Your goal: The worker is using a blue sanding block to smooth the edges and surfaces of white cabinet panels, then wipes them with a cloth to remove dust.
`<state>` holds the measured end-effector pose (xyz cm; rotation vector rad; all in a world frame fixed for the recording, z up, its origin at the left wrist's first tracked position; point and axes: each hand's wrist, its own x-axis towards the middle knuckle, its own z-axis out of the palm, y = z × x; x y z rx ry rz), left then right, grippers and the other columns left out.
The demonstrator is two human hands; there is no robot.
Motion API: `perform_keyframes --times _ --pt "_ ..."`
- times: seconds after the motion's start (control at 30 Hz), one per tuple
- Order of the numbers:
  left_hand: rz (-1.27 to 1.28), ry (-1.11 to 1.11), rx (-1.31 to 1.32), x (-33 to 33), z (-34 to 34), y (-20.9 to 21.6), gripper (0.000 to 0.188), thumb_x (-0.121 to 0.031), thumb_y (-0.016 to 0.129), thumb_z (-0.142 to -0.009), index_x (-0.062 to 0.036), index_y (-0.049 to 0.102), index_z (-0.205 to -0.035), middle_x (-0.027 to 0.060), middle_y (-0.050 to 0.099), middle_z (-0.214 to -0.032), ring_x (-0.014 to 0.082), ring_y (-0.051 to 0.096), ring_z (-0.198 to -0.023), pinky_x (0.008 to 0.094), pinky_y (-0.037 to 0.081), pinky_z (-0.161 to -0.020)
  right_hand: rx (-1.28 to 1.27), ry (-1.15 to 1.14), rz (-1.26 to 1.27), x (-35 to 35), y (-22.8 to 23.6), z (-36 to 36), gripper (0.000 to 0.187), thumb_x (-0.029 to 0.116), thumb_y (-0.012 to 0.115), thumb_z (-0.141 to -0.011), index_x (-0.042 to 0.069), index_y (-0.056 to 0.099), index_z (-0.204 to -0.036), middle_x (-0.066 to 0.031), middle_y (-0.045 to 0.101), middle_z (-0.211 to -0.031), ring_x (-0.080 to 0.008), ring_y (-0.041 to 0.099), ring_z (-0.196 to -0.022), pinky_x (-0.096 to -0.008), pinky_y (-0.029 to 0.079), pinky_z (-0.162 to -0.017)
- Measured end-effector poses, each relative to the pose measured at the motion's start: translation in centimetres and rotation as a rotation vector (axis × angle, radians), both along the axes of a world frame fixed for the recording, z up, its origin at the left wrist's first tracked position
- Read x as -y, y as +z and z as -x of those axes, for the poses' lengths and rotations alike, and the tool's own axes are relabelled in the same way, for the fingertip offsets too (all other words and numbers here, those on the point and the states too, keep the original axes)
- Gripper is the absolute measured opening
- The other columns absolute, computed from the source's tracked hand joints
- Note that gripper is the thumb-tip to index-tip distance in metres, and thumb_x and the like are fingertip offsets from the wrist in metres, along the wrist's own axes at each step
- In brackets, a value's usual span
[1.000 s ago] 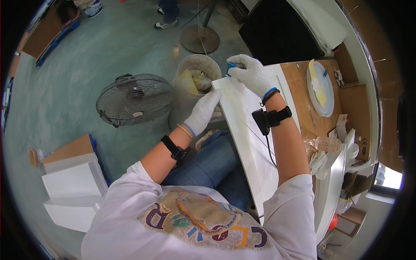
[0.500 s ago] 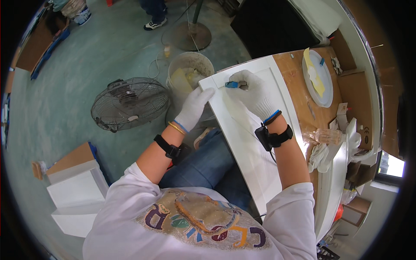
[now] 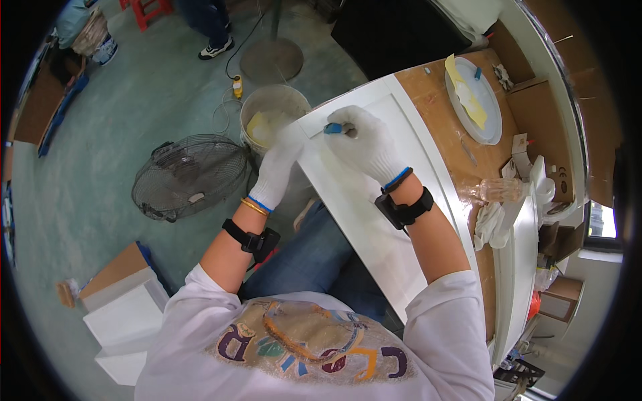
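A long white panel [image 3: 378, 208] with a raised border lies slantwise in front of me, partly on the wooden table. My right hand [image 3: 366, 142], in a white knit glove, is closed on a small blue block [image 3: 333, 128] above the panel's far end. The block's exact kind cannot be made out. My left hand [image 3: 277, 172], gloved too, is beside the panel's far left corner; its fingers are smeared by motion, so whether they touch the edge is unclear.
A dusty bucket [image 3: 251, 107] stands past the corner, with a fan [image 3: 190, 175] to its left. On the wooden table [image 3: 428, 90] are an oval white tray [image 3: 493, 123] holding yellow paper, a clear bottle [image 3: 503, 190] and spare gloves [image 3: 490, 226]. Another person's legs [image 3: 206, 23] show far off.
My right hand has shifted slightly left with the blue block. The left hand has moved off the panel's edge grip and now blurs. The whole view has shifted a little.
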<state>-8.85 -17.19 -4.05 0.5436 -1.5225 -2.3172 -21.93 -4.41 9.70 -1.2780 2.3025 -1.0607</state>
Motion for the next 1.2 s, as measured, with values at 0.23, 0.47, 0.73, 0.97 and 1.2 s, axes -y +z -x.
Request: perform_keyframes --times 0.23,0.47,0.73,0.97,1.2 --pt "-0.031 -0.008 0.006 -0.4 0.2 -0.5 0.037 -0.022 0.051 -0.092 0.0025 0.048 -0.12 0.0087 0.056 -0.114 0.017 0.055 -0.103 0.0333 0.044 -0.091 0.291 -0.292 -0.031 -2.3 -0.3 0.9 0.03 0.013 0.066 -0.073 0.001 0.063 -0.1 -0.0092 0.067 -0.087 -0.0147 0.063 -0.078 -0.0274 0.05 -0.074" --pt "-0.086 -0.004 0.008 0.1 1.3 0.0 0.034 -0.02 0.049 -0.092 0.0015 0.05 -0.118 0.0083 0.057 -0.111 0.0174 0.056 -0.102 0.0341 0.047 -0.088 0.437 -0.285 -0.012 -0.9 -0.1 0.0 0.03 0.013 0.065 -0.076 -0.001 0.061 -0.102 -0.0081 0.066 -0.087 -0.0125 0.061 -0.076 -0.0253 0.05 -0.071" --pt "-0.084 -0.029 -0.047 -1.0 0.4 2.6 0.035 -0.023 0.049 -0.093 0.0031 0.056 -0.115 0.0038 0.06 -0.108 0.0127 0.053 -0.1 0.0285 0.04 -0.09 0.847 -0.454 0.284 -7.3 -0.6 -2.7 0.027 0.004 0.059 -0.081 -0.004 0.056 -0.106 -0.0072 0.062 -0.09 -0.0098 0.057 -0.074 -0.0208 0.046 -0.063" --pt "-0.203 -0.057 -0.111 -1.4 -0.6 2.2 0.036 -0.026 0.05 -0.094 0.0002 0.053 -0.119 0.0018 0.059 -0.109 0.0104 0.054 -0.098 0.0258 0.042 -0.089 0.992 -0.531 0.47 -12.6 2.4 -9.1 0.025 0.004 0.057 -0.081 -0.002 0.053 -0.105 -0.0088 0.06 -0.09 -0.0148 0.059 -0.076 -0.0261 0.05 -0.065" --pt "-0.393 -0.062 -0.107 -2.2 0.4 2.1 0.042 -0.033 0.052 -0.091 -0.0046 0.05 -0.122 0.0043 0.058 -0.113 0.0153 0.057 -0.099 0.0317 0.046 -0.088 0.986 -0.509 0.494 -18.9 3.7 -14.3 0.027 0.0 0.056 -0.083 -0.003 0.054 -0.11 -0.011 0.06 -0.094 -0.0197 0.061 -0.09 -0.0314 0.052 -0.08"
